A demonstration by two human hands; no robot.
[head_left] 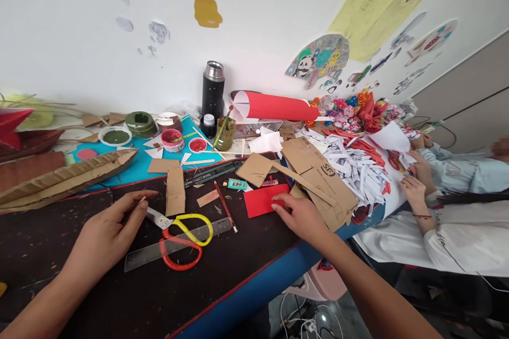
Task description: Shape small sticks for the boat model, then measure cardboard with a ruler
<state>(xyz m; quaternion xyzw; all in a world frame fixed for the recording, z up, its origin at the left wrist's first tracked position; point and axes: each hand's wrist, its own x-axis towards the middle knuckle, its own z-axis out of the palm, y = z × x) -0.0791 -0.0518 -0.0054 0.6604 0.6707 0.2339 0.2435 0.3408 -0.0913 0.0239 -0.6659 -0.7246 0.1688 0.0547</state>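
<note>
My left hand [113,230] is over the dark table mat, thumb and forefinger closed together. A small pale tip shows between them, too small to name. Just right of these fingers lie the scissors [185,233], with one yellow and one orange handle, across a clear ruler [139,258]. My right hand [302,214] has its thumb and fingertips closed on the right part of a red paper rectangle [258,202], which lies on the mat. A red pencil [225,206] and a small teal lighter [235,184] are left of the paper.
Cardboard pieces [175,190] lie between my hands, and a cardboard boat shape [71,177] at left. Paint pots [141,124], a black flask [213,92] and a red paper roll [278,106] stand behind. White paper strips [350,161] pile up near co-workers' hands [413,188].
</note>
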